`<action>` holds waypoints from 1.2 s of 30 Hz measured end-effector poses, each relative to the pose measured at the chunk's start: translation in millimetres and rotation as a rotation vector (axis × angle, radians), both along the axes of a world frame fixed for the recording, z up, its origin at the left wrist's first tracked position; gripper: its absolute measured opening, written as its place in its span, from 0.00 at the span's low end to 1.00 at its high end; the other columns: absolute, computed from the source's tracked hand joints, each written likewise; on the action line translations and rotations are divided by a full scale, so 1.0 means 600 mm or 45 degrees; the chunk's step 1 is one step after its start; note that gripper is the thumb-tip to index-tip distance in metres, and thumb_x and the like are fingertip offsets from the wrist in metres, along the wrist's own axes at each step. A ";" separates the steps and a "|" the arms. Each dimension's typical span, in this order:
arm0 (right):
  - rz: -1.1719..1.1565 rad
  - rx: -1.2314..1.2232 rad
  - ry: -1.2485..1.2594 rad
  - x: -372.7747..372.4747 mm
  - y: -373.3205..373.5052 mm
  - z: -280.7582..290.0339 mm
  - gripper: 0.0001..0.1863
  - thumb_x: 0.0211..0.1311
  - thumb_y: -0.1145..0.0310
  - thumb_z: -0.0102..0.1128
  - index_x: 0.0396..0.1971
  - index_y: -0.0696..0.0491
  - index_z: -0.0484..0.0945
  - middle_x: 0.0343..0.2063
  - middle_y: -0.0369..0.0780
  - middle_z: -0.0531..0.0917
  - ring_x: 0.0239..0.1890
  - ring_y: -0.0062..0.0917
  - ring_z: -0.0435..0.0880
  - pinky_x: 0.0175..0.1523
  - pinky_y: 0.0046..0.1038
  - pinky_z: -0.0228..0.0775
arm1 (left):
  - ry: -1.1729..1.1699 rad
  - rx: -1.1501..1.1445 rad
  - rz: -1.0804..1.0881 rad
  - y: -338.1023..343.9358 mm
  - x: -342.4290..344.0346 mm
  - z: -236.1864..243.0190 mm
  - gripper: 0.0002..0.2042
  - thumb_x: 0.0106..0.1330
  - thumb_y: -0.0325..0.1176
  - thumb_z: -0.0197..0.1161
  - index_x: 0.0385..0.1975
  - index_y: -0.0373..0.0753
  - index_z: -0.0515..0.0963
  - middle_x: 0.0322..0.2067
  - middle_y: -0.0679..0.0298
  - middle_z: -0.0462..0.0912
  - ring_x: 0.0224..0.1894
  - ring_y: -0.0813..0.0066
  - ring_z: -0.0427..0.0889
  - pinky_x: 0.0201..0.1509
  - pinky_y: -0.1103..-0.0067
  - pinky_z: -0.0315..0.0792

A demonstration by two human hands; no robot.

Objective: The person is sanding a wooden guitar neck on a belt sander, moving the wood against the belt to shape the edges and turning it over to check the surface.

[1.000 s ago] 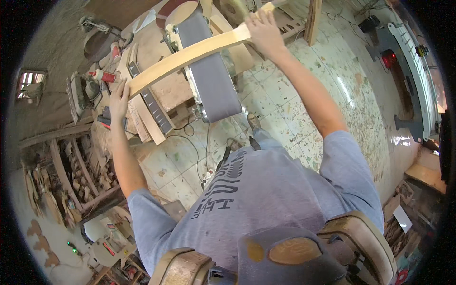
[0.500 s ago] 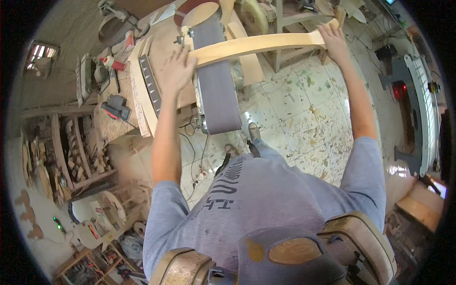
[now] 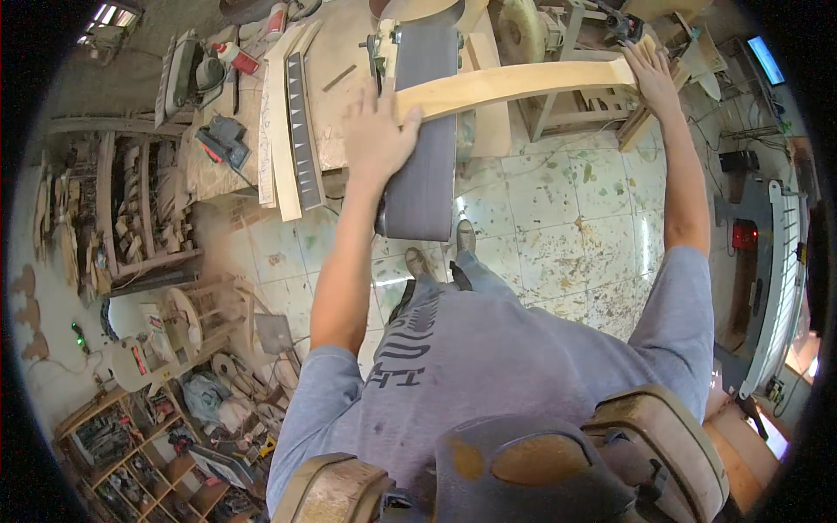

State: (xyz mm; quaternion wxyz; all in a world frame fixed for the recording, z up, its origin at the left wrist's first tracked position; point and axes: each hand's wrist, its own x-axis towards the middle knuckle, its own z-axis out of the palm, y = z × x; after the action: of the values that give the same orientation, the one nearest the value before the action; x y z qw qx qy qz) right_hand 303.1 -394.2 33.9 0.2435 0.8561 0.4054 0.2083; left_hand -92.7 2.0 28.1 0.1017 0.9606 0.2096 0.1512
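Observation:
A long, pale, curved wooden piece (image 3: pixel 523 81) lies across the dark belt (image 3: pixel 425 174) of a belt sander, bowing away from me. At its left end, beside the belt's left edge, is my left hand (image 3: pixel 377 139); the thumb lies on the near side and the fingers on the far side, closed around that end. My right hand (image 3: pixel 654 78) grips the other end, well to the right of the sander, with its fingers over the top. The underside of the wood against the belt is hidden.
Left of the sander, a workbench (image 3: pixel 336 113) carries long wooden strips (image 3: pixel 281 131), a dark strip with pale triangles (image 3: pixel 302 131), a red-and-white bottle (image 3: pixel 235 57) and a black power tool (image 3: pixel 224 141). A wooden stand (image 3: pixel 558 70) is behind the workpiece. Paint-spotted floor tiles (image 3: pixel 567 209) lie below.
The whole view has shifted, so the scene sits farther right. My left hand has come closer to the belt and overlaps its left edge, its thumb now at the wood. My right hand keeps its grip.

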 end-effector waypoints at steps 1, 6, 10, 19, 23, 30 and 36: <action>0.068 0.038 0.010 -0.010 0.011 0.005 0.32 0.67 0.69 0.50 0.72 0.42 0.58 0.73 0.30 0.61 0.71 0.38 0.64 0.76 0.45 0.49 | 0.002 -0.011 -0.004 0.015 -0.008 0.004 0.35 0.70 0.59 0.47 0.70 0.40 0.64 0.71 0.46 0.61 0.73 0.50 0.58 0.76 0.59 0.48; 0.272 0.284 0.087 -0.048 0.063 0.003 0.37 0.58 0.73 0.60 0.69 0.44 0.62 0.70 0.32 0.65 0.72 0.38 0.60 0.76 0.42 0.47 | -0.002 0.109 -0.026 0.096 -0.047 0.003 0.33 0.70 0.59 0.51 0.67 0.42 0.69 0.69 0.49 0.65 0.70 0.52 0.64 0.73 0.62 0.55; 0.231 0.340 0.142 -0.127 0.121 0.017 0.37 0.54 0.73 0.65 0.66 0.47 0.65 0.67 0.36 0.70 0.71 0.38 0.63 0.75 0.42 0.50 | 0.000 0.086 -0.034 0.154 -0.081 0.007 0.32 0.70 0.59 0.51 0.67 0.43 0.70 0.68 0.51 0.67 0.69 0.52 0.66 0.73 0.63 0.56; 0.160 0.395 0.055 -0.259 0.232 -0.014 0.31 0.57 0.71 0.61 0.64 0.51 0.69 0.65 0.39 0.72 0.73 0.37 0.61 0.75 0.45 0.52 | -0.004 -0.008 -0.155 0.329 -0.162 0.019 0.30 0.71 0.56 0.52 0.67 0.44 0.70 0.67 0.51 0.69 0.67 0.51 0.68 0.71 0.65 0.59; 0.109 0.449 0.126 -0.341 0.290 0.006 0.30 0.58 0.70 0.60 0.63 0.53 0.70 0.64 0.42 0.73 0.72 0.39 0.61 0.74 0.48 0.52 | 0.059 -0.061 -0.184 0.409 -0.185 0.030 0.28 0.72 0.52 0.53 0.65 0.41 0.72 0.64 0.50 0.72 0.67 0.51 0.69 0.70 0.66 0.61; 0.027 0.508 0.044 -0.409 0.311 -0.017 0.26 0.64 0.68 0.54 0.62 0.56 0.71 0.62 0.44 0.75 0.71 0.41 0.65 0.75 0.47 0.51 | 0.064 -0.441 -0.249 0.497 -0.162 0.020 0.26 0.72 0.49 0.53 0.62 0.39 0.75 0.63 0.53 0.75 0.67 0.58 0.70 0.71 0.70 0.59; -0.106 0.435 0.068 -0.402 0.256 0.002 0.25 0.66 0.70 0.48 0.63 0.55 0.70 0.63 0.42 0.74 0.72 0.40 0.62 0.76 0.47 0.50 | 0.018 -0.403 -0.345 0.445 -0.120 0.016 0.26 0.72 0.50 0.53 0.62 0.40 0.75 0.65 0.53 0.72 0.68 0.59 0.68 0.72 0.70 0.58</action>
State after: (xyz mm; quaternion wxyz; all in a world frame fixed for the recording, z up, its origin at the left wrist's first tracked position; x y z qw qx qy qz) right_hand 61.9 -240.9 35.2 0.0921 0.9063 0.3348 0.2410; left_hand -164.7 269.2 37.9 0.2693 0.9531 0.1003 0.0946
